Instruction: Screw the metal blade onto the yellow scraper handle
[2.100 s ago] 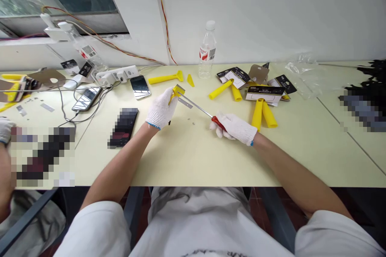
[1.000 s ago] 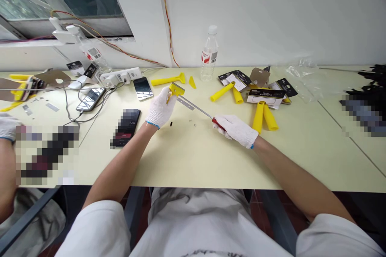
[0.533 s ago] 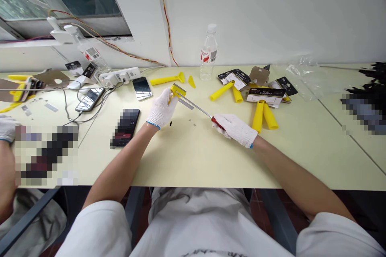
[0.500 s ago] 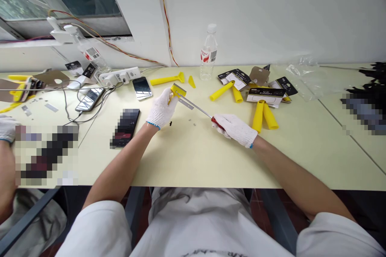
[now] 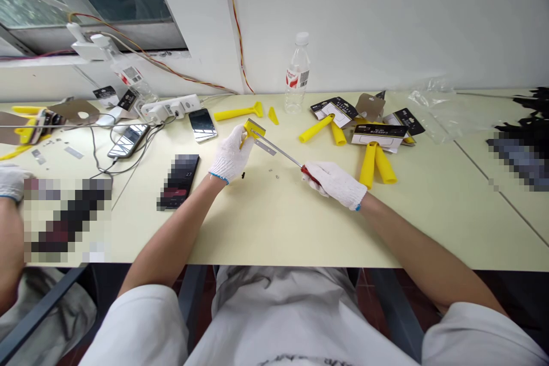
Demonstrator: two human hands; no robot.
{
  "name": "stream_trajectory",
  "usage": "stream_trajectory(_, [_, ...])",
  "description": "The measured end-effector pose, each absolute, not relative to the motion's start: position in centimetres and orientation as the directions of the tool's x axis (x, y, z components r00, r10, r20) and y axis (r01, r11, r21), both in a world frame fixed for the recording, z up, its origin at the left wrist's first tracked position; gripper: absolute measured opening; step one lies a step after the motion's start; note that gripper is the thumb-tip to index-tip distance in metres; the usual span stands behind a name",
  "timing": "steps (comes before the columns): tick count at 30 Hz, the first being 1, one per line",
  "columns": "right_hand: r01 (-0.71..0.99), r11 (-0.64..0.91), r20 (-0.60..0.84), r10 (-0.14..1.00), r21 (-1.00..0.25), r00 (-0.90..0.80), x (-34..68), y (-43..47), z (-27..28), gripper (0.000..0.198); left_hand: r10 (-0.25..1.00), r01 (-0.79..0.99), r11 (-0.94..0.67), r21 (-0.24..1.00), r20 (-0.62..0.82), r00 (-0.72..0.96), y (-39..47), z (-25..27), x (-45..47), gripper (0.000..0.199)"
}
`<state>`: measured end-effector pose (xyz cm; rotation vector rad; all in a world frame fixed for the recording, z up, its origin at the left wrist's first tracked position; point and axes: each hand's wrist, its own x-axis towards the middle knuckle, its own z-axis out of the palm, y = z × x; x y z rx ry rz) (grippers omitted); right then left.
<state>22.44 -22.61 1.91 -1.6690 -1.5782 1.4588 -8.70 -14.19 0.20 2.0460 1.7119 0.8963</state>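
The gloved right hand (image 5: pixel 334 184) is closed around the red handle of a screwdriver (image 5: pixel 309 174), its shaft slanting away toward the left hand (image 5: pixel 231 155). Left of the left wrist lies a dark phone (image 5: pixel 180 180). That gloved left hand pinches a yellow scraper head (image 5: pixel 255 129); whether the tip touches it I cannot tell. Just right of this hand shows a metal blade (image 5: pixel 265 147). Beyond it lies another scraper (image 5: pixel 235 114), and farther off, between both hands, stands a plastic bottle (image 5: pixel 297 81)
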Motion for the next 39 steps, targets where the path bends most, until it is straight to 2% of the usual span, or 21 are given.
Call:
stream_trajectory(12, [0.444, -0.269, -0.387, 0.900, -0.855, -0.200, 22.6, -22.7, 1.8, 0.042, 0.960, 0.757, -0.242, 0.607, 0.263, 0.095, -14.3, 0.2, -8.6, 0.017])
stream_trajectory(18, [0.419, -0.262, -0.370, 0.908, -0.869, -0.199, 22.6, -22.5, 1.5, 0.042, 0.974, 0.735, -0.192, 0.650, 0.217, 0.062, -14.6, 0.7, -8.3, 0.019])
stream_trajectory(22, [0.401, -0.259, -0.358, 0.913, -0.879, -0.196, 22.6, -22.4, 1.4, 0.043, 0.980, 0.758, -0.166, 0.630, 0.194, 0.053, -15.0, 1.2, -7.9, 0.023])
stream_trajectory(27, [0.393, -0.258, -0.356, 0.913, -0.883, -0.198, 22.7, -22.2, 1.0, 0.039, 0.975, 0.741, -0.194, 0.642, 0.207, 0.076, -15.1, 1.3, -7.7, 0.021])
stream_trajectory(29, [0.393, -0.260, -0.358, 0.912, -0.882, -0.201, 22.6, -22.1, 0.8, 0.034, 0.974, 0.730, -0.201, 0.653, 0.212, 0.078, -15.1, 1.2, -7.6, 0.019])
stream_trajectory(32, [0.395, -0.258, -0.363, 0.906, -0.881, -0.217, 22.3, -22.0, 0.9, 0.038, 0.975, 0.725, -0.194, 0.661, 0.208, 0.072, -15.1, 1.2, -7.6, 0.018])
stream_trajectory(35, [0.406, -0.258, -0.374, 0.896, -0.877, -0.240, 22.0, -22.2, 1.3, 0.032, 0.977, 0.726, -0.188, 0.661, 0.200, 0.071, -15.1, 1.1, -7.7, 0.018])
stream_trajectory(39, [0.439, -0.263, -0.397, 0.884, -0.859, -0.247, 22.0, -22.2, 1.7, 0.034, 0.974, 0.734, -0.197, 0.650, 0.217, 0.070, -15.0, 1.0, -7.8, 0.017])
